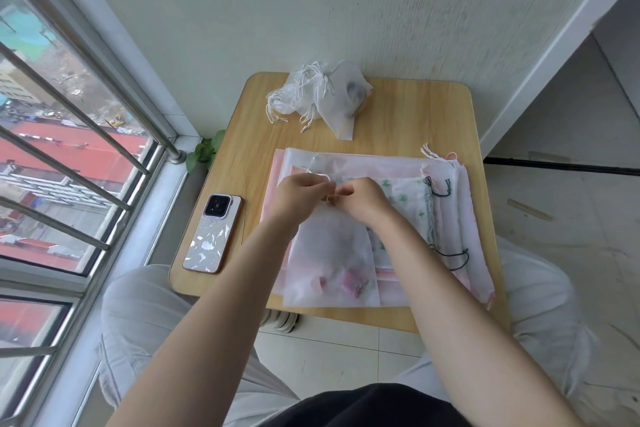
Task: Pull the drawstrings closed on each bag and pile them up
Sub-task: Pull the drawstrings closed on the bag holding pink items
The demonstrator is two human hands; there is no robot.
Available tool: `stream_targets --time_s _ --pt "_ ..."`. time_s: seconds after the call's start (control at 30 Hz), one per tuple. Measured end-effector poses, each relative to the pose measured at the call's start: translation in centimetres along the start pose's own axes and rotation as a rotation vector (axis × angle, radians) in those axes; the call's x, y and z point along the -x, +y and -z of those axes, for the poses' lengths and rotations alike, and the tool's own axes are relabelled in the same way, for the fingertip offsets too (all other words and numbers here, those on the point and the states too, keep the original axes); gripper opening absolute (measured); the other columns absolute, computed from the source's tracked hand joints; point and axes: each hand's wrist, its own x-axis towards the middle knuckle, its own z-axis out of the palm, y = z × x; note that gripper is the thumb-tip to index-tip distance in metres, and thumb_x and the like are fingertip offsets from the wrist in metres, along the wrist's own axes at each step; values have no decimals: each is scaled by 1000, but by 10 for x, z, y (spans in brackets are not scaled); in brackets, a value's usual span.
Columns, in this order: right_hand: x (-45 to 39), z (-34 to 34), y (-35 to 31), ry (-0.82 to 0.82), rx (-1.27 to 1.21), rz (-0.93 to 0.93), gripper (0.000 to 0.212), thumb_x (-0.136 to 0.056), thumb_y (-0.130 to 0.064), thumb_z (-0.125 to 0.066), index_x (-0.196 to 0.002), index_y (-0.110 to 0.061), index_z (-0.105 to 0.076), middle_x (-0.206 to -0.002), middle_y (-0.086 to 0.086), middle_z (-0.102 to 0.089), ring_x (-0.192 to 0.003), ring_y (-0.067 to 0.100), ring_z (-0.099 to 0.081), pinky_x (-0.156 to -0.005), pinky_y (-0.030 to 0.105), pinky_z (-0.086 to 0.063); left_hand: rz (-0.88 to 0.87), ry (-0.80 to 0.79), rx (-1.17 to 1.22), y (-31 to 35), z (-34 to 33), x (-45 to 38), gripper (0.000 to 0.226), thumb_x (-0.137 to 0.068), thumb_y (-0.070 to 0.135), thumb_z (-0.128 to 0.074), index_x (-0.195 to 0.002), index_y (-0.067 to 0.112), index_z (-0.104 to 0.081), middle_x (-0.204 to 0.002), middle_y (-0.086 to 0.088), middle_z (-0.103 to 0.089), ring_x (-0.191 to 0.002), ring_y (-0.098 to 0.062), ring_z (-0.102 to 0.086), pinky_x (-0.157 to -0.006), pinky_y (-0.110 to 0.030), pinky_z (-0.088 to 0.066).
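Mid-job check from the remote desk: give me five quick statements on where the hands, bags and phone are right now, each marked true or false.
1. Both hands work at the top of the white bag in front of the person. True: the left hand and right hand meet at its gathered mouth.
2. The closed bags are piled at the far edge of the table. True.
3. The phone lies on the right side of the table. False: it lies on the left side, near the window.
4. The phone lies screen up. False: its camera side faces up.
5. The flat bags under the hands all have white cords. False: some on the right have dark cords.
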Motion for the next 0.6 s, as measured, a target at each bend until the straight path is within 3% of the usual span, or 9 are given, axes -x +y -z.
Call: stream_targets --time_s 0.1,0.23,0.37,0.5,0.6 --pt "-2 0 4 -1 -38 -3 39 -88 -33 -66 -57 -14 -54 -53 -4 -35 -53 11 -31 -50 28 -25 17 -86 225 1 6 0 16 -87 13 -70 -86 -3 -72 -81 -11 -69 -74 -21 -63 -77 -32 -50" --pt "-2 2 2 159 -227 -5 27 -87 -24 -68 -75 0 -69 -62 4 -61 -60 16 -57 -67 35 -53 4 -7 -53 1 6 0 17 -88 13 -69 -77 1 -72 -65 -6 -65 -50 -7 -54 -60 -18 -45" --pt "0 9 -14 252 -372 92 21 -86 -24 -66 -75 -8 -74 -73 7 -73 -71 22 -69 -81 37 -58 10 -82 -283 4 10 -2 19 -88 18 -66 -78 4 -75 -63 1 -63 -53 -6 -52 -61 -17 -43" --pt "3 9 -30 165 -371 161 17 -88 -24 -67 -81 -13 -77 -68 -2 -71 -62 6 -62 -65 23 -54 7 -192 -283 14 7 3 21 -87 25 -69 -67 17 -72 -62 5 -56 -55 -4 -50 -56 -11 -40" --pt "3 8 -32 132 -298 135 30 -91 -31 -61 -68 -13 -71 -57 -1 -63 -52 10 -56 -57 25 -49 2 -171 -268 13 7 4 35 -90 27 -66 -56 23 -67 -58 6 -54 -48 0 -46 -51 -8 -37"
